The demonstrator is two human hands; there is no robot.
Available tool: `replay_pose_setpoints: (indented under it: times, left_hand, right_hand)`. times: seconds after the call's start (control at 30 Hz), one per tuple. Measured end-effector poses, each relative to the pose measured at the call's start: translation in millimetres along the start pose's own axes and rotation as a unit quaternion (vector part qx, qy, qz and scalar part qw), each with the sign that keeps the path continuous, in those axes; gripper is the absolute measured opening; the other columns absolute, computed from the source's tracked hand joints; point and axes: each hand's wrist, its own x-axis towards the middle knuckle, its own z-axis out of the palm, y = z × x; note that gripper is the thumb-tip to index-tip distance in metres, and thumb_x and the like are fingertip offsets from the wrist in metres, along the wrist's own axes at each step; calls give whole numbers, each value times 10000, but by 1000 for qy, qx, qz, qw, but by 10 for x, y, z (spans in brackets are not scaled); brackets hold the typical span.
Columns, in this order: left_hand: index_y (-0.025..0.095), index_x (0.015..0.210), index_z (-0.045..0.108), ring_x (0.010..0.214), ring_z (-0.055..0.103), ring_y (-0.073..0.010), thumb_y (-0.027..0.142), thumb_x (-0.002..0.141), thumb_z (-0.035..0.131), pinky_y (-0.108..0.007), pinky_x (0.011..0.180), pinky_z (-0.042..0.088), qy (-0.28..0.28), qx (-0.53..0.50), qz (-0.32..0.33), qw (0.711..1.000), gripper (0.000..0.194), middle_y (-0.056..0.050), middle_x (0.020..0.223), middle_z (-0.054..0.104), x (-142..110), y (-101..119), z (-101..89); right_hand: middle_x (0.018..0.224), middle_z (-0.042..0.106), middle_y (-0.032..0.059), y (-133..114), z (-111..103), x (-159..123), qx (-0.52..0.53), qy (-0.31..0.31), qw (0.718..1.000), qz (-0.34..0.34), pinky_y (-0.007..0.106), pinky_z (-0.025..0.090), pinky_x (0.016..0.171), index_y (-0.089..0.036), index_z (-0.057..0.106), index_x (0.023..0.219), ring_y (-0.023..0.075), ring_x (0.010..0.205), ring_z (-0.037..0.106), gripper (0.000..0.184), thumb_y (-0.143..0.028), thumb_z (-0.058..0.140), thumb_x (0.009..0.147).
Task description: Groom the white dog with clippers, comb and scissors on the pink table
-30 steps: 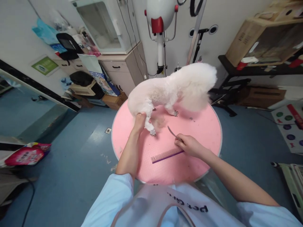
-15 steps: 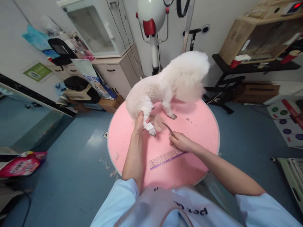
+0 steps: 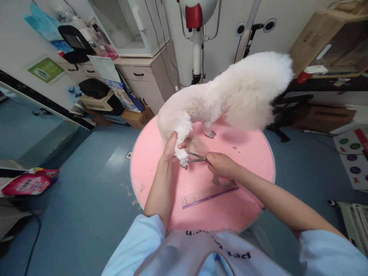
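A fluffy white dog stands on a round pink table, its head turned to the right. My left hand is closed round the dog's near hind leg, just above the paw. In my right hand is a pair of scissors, with the blades apart and the tips beside the hind paw. Below my right hand, a long metal comb with a purple spine lies on the table. Loose pale hair lies behind the paw.
A dryer on a stand rises behind the table. To the left are a drawer cabinet and a pet carrier. A wooden box sits at the far right. Hair tufts are scattered on the blue floor.
The scissors have opened and moved left to the hind paw. My left hand still holds the leg. The dog's head appears farther right, and the view has shifted.
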Motion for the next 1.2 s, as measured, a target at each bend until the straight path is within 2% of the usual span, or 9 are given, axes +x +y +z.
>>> replay_pose_setpoints:
  times: [0.23, 0.33, 0.5, 0.67, 0.77, 0.93, 1.07, 1.2]
  left_hand:
    - [153, 695, 491, 268, 328, -78, 631, 915, 302, -191, 315, 320, -10, 44, 22, 999, 560, 66, 372, 313, 5, -13, -7]
    - [151, 698, 499, 280, 307, -65, 618, 905, 367, -191, 315, 275, -9, 59, 41, 997, 528, 59, 384, 335, 9, -22, -11]
    - [157, 695, 516, 295, 315, -64, 583, 879, 475, -206, 333, 267, -14, 71, 81, 994, 465, 51, 399, 369, -1, -29, 8]
    - [164, 657, 520, 305, 350, -80, 626, 820, 533, -220, 342, 266, -17, 109, 105, 988, 490, 33, 394, 398, 18, -66, -3]
    - [161, 626, 515, 315, 364, -84, 635, 809, 541, -222, 341, 257, -14, 134, 123, 983, 509, 19, 399, 414, 30, -84, -15]
    - [163, 606, 505, 326, 363, -88, 622, 822, 532, -225, 344, 250, -2, 146, 142, 979, 508, 11, 404, 422, 28, -66, 0]
    - [157, 609, 500, 328, 367, -78, 622, 820, 535, -212, 352, 261, 6, 138, 152, 979, 511, 19, 397, 421, 43, -71, 4]
    - [146, 737, 543, 346, 396, -79, 609, 864, 475, -190, 389, 339, 23, 68, 144, 987, 485, 57, 392, 376, 64, -84, 34]
  right_hand:
    - [935, 639, 124, 16, -181, 63, -102, 23, 994, -31, 312, 353, 721, -115, 593, 992, 216, 808, 564, 253, -79, 363, 894]
    - [921, 636, 133, 31, -235, 24, -134, 26, 990, -23, 322, 339, 733, -111, 605, 978, 228, 807, 559, 265, -89, 348, 918]
    - [906, 628, 136, 55, -274, -78, -150, 22, 989, 3, 322, 325, 735, -112, 609, 961, 226, 786, 550, 267, -73, 348, 916]
    - [934, 614, 148, 7, -335, -87, -172, 59, 983, -8, 348, 319, 782, -112, 604, 1002, 241, 812, 520, 290, -88, 326, 925]
    - [896, 607, 145, -15, -350, -96, -178, 81, 981, -3, 365, 315, 793, -112, 609, 995, 247, 808, 508, 306, -67, 317, 915]
    - [887, 599, 144, 5, -365, -170, -187, 81, 979, 9, 370, 314, 796, -116, 619, 970, 251, 810, 509, 326, -47, 307, 907]
    - [905, 598, 148, -8, -327, -152, -164, 79, 983, 23, 372, 320, 788, -119, 603, 1001, 260, 810, 512, 311, -63, 311, 909]
    - [940, 615, 124, -97, -89, -115, -105, 44, 993, 40, 331, 338, 734, -133, 574, 1025, 239, 797, 537, 245, -76, 376, 892]
